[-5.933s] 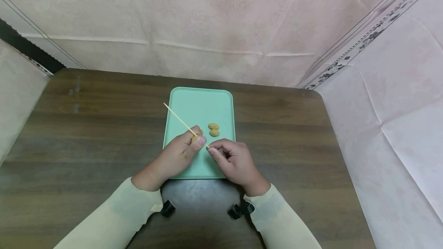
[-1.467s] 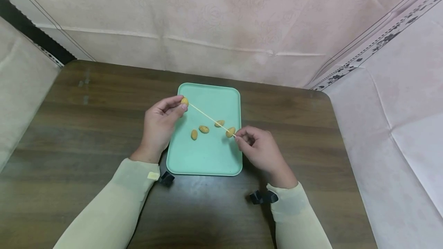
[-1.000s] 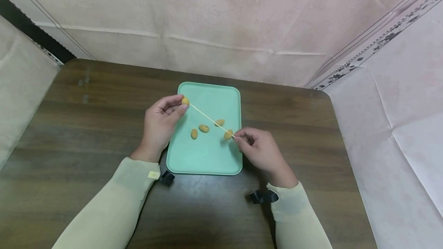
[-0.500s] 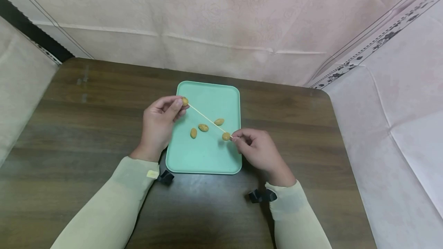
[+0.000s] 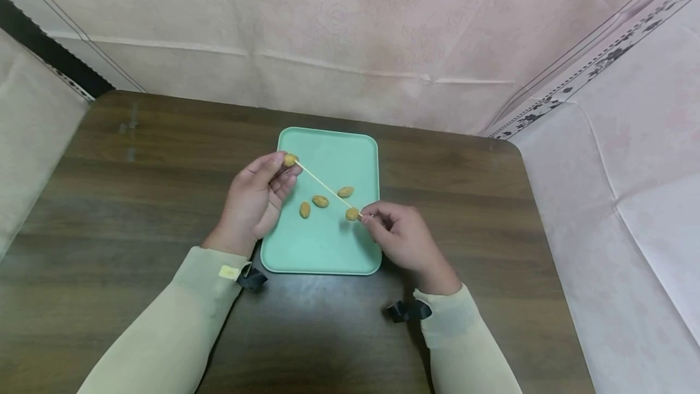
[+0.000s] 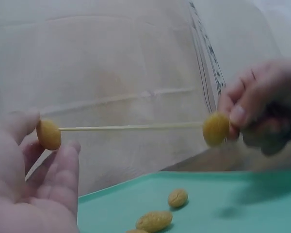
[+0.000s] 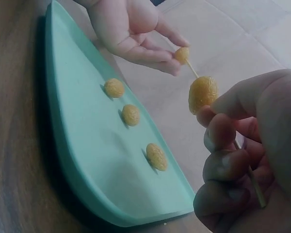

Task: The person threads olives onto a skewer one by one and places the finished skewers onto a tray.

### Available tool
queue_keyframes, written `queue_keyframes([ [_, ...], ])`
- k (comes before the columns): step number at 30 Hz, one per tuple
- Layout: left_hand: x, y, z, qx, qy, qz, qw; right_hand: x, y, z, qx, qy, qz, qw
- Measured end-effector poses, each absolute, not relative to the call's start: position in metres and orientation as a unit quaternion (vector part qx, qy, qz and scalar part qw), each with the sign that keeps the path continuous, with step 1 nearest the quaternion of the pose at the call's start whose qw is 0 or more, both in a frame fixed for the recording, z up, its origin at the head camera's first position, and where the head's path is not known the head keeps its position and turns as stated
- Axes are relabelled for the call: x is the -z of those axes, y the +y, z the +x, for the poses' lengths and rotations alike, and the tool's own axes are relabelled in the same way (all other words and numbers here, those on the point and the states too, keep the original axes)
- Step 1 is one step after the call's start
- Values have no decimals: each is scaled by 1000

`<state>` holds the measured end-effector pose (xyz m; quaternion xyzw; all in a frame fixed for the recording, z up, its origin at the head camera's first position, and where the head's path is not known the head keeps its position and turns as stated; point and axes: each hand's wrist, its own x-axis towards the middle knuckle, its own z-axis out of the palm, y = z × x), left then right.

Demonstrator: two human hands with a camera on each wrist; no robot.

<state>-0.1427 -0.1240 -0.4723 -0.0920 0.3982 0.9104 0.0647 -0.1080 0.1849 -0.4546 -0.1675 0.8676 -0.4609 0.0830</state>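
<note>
A thin wooden skewer (image 5: 325, 186) slants above the green tray, with a wrinkled yellow-brown oval fruit near each end. At the far left end, my left hand (image 5: 248, 199) pinches one fruit (image 6: 49, 134) between thumb and forefinger; its other fingers are loosely spread below. My right hand (image 5: 407, 236) grips the skewer's near end, fingers curled round the stick, whose tail shows below them in the right wrist view. Just beyond those fingertips sits the second fruit (image 7: 203, 94) on the stick. Whether the tip passes right through the left fruit is hidden.
Three loose fruits of the same kind, among them one at the left (image 5: 305, 210), lie on the green tray (image 5: 322, 260) under the skewer. The tray rests on a dark wooden table (image 5: 164, 199). Pale patterned cloth (image 5: 328, 29) hangs behind and at the sides.
Earlier the hands worked close together low over the tray; now they hold the skewer stretched between them. Lately my left thumb has rolled upward, its lower fingers opened out, and my right hand shifted slightly left.
</note>
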Motion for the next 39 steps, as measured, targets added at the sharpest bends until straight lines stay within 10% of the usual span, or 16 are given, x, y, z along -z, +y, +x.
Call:
queue_keyframes([
  [39,467,-131,-142,-894,434,-34,103,455,189,-109,460,866,-186,67],
])
